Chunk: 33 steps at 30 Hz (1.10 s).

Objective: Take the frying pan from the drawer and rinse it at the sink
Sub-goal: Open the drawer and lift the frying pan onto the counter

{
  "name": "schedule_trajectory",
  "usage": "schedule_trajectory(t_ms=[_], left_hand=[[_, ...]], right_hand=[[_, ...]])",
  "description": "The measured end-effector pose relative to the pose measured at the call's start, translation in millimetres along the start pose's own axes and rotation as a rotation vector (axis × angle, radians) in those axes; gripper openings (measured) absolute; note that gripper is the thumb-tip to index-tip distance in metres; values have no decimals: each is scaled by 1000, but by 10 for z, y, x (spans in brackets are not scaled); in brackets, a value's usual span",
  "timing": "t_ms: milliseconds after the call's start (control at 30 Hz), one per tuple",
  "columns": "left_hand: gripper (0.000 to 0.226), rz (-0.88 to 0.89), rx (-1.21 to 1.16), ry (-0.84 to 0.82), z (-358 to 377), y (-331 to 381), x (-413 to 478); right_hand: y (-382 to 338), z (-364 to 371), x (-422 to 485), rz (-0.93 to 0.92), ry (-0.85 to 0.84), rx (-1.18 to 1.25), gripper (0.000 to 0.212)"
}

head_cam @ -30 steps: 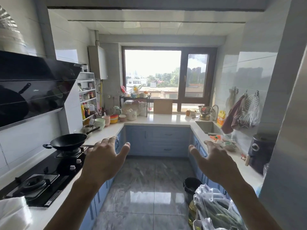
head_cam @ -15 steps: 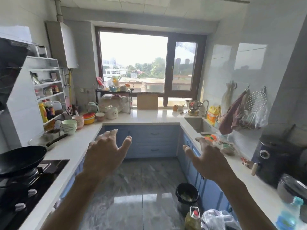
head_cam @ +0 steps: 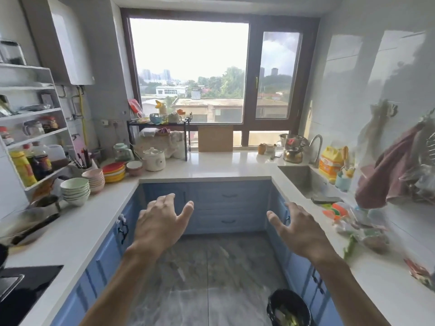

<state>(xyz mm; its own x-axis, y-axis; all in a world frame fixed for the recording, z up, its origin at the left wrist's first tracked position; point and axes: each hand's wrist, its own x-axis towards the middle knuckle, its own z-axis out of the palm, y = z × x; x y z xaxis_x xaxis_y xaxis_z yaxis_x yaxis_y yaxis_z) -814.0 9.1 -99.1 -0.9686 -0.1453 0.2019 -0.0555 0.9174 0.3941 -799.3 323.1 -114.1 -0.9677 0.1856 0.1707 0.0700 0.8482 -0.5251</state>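
Ahead, steel sink (head_cam: 303, 182) sits recessed, tap (head_cam: 316, 147) behind.

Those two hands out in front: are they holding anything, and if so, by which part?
Nothing is held. The left hand and the right hand are both open with fingers spread, in the air above the floor, touching nothing.

Cabinet fronts (head_cam: 226, 208) blue. Worktop (head_cam: 211, 165) white. Floor tiles (head_cam: 211, 278) grey, marbled. Window frame (head_cam: 251, 74) dark brown. Bin (head_cam: 288, 305) black. Detergent bag (head_cam: 330, 163) yellow.
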Motion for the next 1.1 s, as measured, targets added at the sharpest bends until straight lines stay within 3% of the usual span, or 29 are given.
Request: schedule_trajectory(t_ms=[400,867,1100], left_hand=[[82,-38,-21,-55,996,316,2924],[80,47,-100,-220,2436,704,6111],[81,-165,-282,-273,3678,868,7218]], right_hand=[[-89,809,3070,-28,-77,-56,83],[32,1922,6186,98,-161,-41,81],[650,2835,7669,122,-336,35,70]])
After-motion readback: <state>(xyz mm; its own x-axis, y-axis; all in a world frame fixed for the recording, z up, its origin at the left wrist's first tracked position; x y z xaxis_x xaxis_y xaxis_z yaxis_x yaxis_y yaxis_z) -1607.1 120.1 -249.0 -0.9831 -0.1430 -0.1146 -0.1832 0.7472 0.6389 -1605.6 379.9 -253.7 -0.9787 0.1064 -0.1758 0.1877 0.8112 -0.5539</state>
